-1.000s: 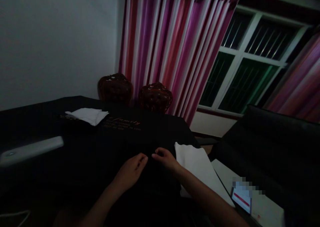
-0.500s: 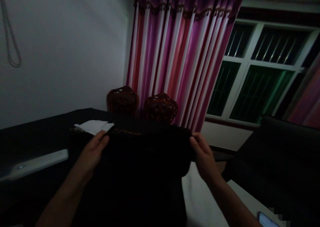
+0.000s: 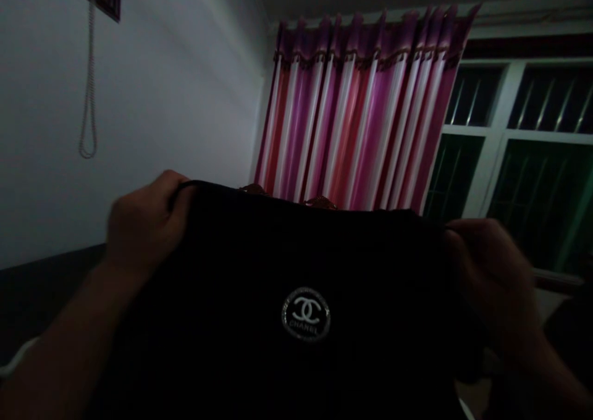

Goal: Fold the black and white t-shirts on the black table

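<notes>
A black shirt (image 3: 361, 272) hangs spread out between my two hands and fills the lower middle of the head view. On its front is a round, pale emblem (image 3: 306, 314) with interlocking letters and the word CHANEL. My left hand (image 3: 146, 222) is closed on the upper left corner of the cloth, thumb and fingers pinching the edge. At the upper right corner my right hand (image 3: 495, 278), slightly blurred, also grips the fabric. The shirt's lower part is too dark to make out and runs out of view.
Two carved chair tops (image 3: 320, 202) peek over the cloth's upper edge. Behind them hang striped pink and purple curtains (image 3: 352, 130), with a barred window (image 3: 500, 148) to the right. A dark tabletop (image 3: 50, 278) lies at left, below a looped chain (image 3: 88, 123) on the wall.
Both hands have risen, moved apart and lifted the black shirt upright, so its round emblem shows. The view has tilted up; the white cloth on the table and the phone no longer show.
</notes>
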`<state>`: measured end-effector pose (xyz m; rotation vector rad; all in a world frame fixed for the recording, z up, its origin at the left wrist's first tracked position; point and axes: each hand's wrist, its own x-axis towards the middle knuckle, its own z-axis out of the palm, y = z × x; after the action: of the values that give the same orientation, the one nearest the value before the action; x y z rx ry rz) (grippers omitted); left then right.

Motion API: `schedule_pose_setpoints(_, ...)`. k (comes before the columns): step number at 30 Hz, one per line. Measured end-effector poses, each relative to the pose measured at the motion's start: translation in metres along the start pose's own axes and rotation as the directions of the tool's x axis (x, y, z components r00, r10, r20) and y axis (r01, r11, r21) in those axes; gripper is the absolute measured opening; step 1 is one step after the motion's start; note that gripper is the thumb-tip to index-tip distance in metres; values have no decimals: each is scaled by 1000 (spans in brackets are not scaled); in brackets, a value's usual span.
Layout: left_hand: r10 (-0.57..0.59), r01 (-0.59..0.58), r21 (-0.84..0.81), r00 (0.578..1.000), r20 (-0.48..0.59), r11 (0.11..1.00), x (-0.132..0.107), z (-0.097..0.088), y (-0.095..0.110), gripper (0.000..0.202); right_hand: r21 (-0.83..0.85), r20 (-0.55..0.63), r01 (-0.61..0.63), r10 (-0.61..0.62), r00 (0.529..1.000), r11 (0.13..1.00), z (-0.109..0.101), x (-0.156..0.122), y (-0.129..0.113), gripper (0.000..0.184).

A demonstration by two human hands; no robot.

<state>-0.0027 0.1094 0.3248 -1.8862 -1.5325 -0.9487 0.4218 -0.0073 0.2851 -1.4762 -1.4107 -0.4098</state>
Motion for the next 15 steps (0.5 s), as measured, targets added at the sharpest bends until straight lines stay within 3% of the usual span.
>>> schedule_pose_setpoints(4,49,-51,-1,954,296,999,26,82,23,39,22,188,-73,68,980,997,98,14,54,21)
schedule_pose_setpoints(7,107,-62,-118,897,429,991,17,124,53,34,-74,365,-171,186,912,983,172,-8,103,23)
schedule_pose_setpoints(10,197,-87,-236,845,497,968,-21,138,83,39,-203,547,-210,288,786,956,216,-55,144,30)
schedule_pose_setpoints(12,263,-101,-314,803,534,944,-61,138,99,42,-275,587,-231,353,729,933,226,-94,165,32)
schedule_pose_setpoints(15,374,-117,-427,716,589,897,-143,134,120,44,-392,595,-270,466,655,880,228,-150,190,32)
